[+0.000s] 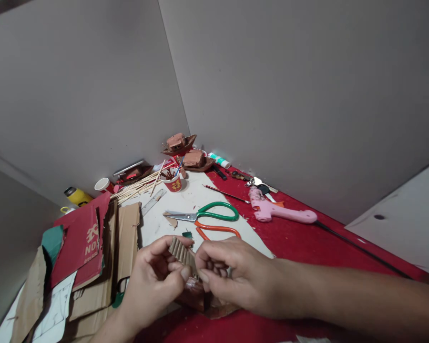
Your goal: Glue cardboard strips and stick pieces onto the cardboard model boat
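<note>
A small piece of corrugated cardboard is held up between my two hands, its ridged face showing. My left hand pinches it between thumb and fingers from the left. From the other side, the closed fingers of my right hand grip its right end, which they partly hide. Below my hands lies a brown, glossy model piece, mostly covered by them. Just beyond, scissors with one green and one orange handle rest on a white sheet.
A pink glue gun lies on the red tabletop at right, its cord trailing. Brown model boats, a paper cup and wooden sticks stand at the back. Cardboard sheets pile up at left. Grey walls enclose the corner.
</note>
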A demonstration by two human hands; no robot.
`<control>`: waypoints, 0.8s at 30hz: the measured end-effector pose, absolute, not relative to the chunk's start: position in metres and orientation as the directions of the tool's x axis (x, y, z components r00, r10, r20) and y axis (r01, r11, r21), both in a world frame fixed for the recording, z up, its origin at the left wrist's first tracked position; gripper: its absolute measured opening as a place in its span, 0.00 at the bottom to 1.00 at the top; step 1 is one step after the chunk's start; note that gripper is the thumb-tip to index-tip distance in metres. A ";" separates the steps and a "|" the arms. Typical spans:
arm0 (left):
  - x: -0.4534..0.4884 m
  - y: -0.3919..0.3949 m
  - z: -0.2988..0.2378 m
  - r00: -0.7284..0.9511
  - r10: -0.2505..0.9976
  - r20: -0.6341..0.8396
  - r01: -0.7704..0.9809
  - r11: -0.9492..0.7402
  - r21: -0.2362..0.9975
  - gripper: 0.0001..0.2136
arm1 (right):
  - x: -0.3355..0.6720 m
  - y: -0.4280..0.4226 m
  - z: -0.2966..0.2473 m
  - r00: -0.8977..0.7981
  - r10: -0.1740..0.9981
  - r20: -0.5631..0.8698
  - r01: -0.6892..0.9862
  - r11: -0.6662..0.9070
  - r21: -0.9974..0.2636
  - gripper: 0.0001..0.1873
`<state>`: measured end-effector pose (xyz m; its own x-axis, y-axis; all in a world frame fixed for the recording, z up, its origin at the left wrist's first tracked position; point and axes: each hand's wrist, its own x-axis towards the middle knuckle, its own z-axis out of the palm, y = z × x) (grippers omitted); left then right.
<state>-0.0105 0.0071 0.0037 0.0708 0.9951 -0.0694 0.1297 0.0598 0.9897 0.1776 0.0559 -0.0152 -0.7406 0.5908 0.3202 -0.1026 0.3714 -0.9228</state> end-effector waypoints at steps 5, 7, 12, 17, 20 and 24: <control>-0.008 0.007 0.012 0.082 0.996 -0.031 0.139 0.019 0.990 0.11 | 0.172 0.055 -0.018 -0.801 0.594 0.067 -0.159 -0.104 -0.982 0.03; -0.008 0.007 0.014 0.079 0.996 -0.029 0.145 0.018 0.989 0.11 | 0.170 0.054 -0.018 -0.808 0.589 0.002 -0.158 -0.213 -0.964 0.05; -0.013 0.007 0.014 0.140 0.987 -0.080 0.089 0.068 0.994 0.14 | 0.171 0.054 -0.013 -0.822 0.568 -0.050 -0.140 -0.286 -0.948 0.08; -0.017 0.007 0.010 0.145 0.984 -0.105 0.033 0.102 0.994 0.16 | 0.176 0.056 -0.006 -0.769 0.629 0.115 -0.157 -0.012 -0.987 0.07; -0.019 0.008 0.007 0.135 0.984 -0.113 -0.001 0.114 0.993 0.16 | 0.179 0.056 -0.007 -0.713 0.635 0.297 -0.154 0.272 -0.950 0.04; -0.019 0.010 0.002 0.133 0.982 -0.132 -0.022 0.136 0.990 0.15 | 0.181 0.056 -0.012 -0.665 0.564 0.491 -0.115 0.572 -0.812 0.05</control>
<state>-0.0193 0.0104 0.0023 0.1333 0.9823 -0.1319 -0.0221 0.1360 0.9905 0.1806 0.0555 -0.0118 -0.6645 0.5636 0.4906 -0.1150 0.5716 -0.8124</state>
